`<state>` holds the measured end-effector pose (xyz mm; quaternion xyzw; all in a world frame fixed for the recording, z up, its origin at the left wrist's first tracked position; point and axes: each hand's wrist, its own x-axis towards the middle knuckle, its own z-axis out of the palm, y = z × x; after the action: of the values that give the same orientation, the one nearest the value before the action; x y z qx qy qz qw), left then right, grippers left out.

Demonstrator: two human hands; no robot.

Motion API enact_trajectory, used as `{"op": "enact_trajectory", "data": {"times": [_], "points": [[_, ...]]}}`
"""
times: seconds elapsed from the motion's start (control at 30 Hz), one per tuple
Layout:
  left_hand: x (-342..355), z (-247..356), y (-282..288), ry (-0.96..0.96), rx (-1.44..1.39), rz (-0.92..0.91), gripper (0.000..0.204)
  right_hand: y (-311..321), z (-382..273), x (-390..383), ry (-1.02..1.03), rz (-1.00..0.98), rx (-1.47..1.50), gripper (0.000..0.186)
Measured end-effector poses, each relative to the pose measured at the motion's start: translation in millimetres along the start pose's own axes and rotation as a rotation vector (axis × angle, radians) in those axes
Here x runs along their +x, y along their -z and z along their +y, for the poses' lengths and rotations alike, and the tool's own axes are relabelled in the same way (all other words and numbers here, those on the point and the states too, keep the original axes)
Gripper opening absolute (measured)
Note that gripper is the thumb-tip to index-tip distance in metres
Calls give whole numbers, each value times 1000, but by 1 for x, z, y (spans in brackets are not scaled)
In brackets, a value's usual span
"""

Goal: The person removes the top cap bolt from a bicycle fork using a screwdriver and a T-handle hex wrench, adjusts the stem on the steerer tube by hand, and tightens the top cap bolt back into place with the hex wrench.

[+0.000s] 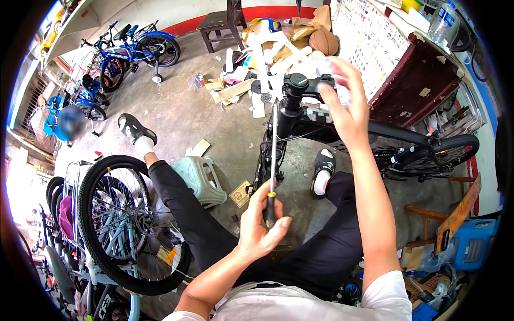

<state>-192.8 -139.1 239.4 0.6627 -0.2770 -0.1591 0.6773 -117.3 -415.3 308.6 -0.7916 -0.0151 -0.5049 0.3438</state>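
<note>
My left hand (259, 229) is closed round the black-and-yellow handle of a long screwdriver (274, 150). Its thin metal shaft points up and away, passing beside the front of a black bicycle (396, 133). At the bicycle's stem (296, 84), my right hand (350, 115) is raised with thumb and fingers apart. The thumb tip is by the stem's clamp end; whether it touches cannot be made out. Some clear plastic shows behind and between those fingers. The bicycle stands to the right of my left hand, its rear wheel (458, 151) at the far right.
A loose-looking wheel (88, 224) and several bicycles crowd the left. Beside my left leg is a pale green stool (198, 179). Cardboard and packing scraps (278, 51) lie ahead, near a dark chair (219, 24). Blue children's bicycles (131, 53) stand far left; a blue case (475, 243) sits right.
</note>
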Motion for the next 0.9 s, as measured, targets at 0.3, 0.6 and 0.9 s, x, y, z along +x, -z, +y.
{"op": "enact_trajectory", "data": {"times": [0.3, 0.6, 0.9], "points": [[16, 2, -5, 6, 47, 13, 80, -28, 23, -8, -199, -55, 249, 14], [13, 2, -9, 30, 5, -7, 78, -28, 22, -9, -203, -42, 312, 15], [18, 3, -13, 36, 28, -1, 76, -32, 24, -11, -158, -8, 305, 16]]}}
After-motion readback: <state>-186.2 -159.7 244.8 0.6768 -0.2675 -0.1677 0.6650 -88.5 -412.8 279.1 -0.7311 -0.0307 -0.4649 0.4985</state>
